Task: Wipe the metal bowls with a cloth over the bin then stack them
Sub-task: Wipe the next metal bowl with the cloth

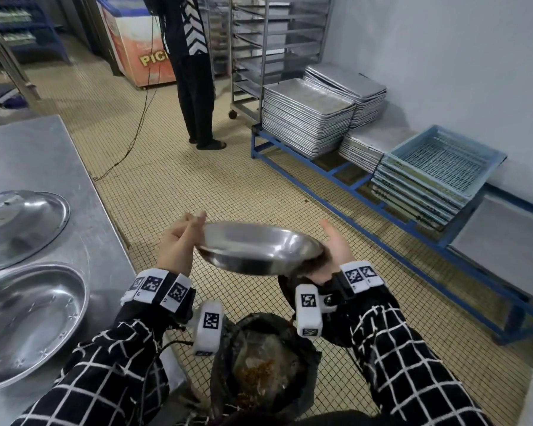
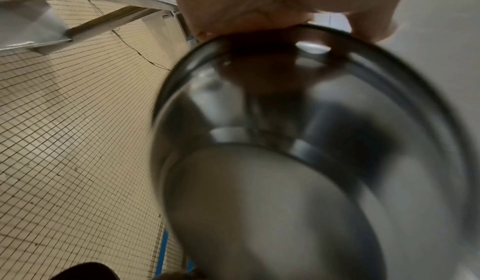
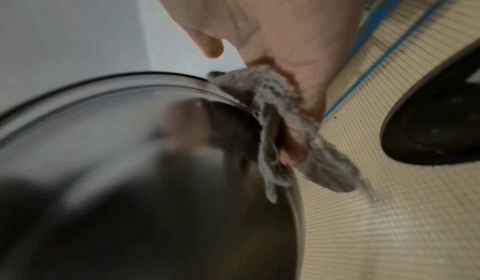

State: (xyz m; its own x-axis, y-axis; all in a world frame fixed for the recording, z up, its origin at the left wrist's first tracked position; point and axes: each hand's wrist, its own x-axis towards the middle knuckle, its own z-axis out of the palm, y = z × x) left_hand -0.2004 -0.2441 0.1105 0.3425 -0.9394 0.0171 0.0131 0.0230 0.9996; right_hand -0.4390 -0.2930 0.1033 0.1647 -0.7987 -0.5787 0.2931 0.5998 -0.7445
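Bowls are the job, and two are waiting on the steel surface (image 1: 83,167) at the left: one upturned bowl (image 1: 19,222) lying dome-up with specks on it, and an upright bowl (image 1: 25,321) nearer the person. Below the hands, the lined bin (image 1: 305,358) is standing open on the tiled floor with brownish scraps in it.

Over that bin the held bowl (image 1: 256,247) is being kept tilted. The left hand (image 1: 179,241) is pinching its rim, fingers curled over the edge. The right hand (image 1: 336,250) is pressing the grey cloth (image 3: 275,120) against the opposite rim; its thumb is standing clear, and the head view shows straight fingers beyond the bowl.

To wipe well, I judge the bowl should be staying directly above the bin opening so loosened bits are falling in. The left pinch looks light, so cloth pressure is best answered with a firmer grip. Turning the bowl between strokes should bring the whole rim under the cloth.
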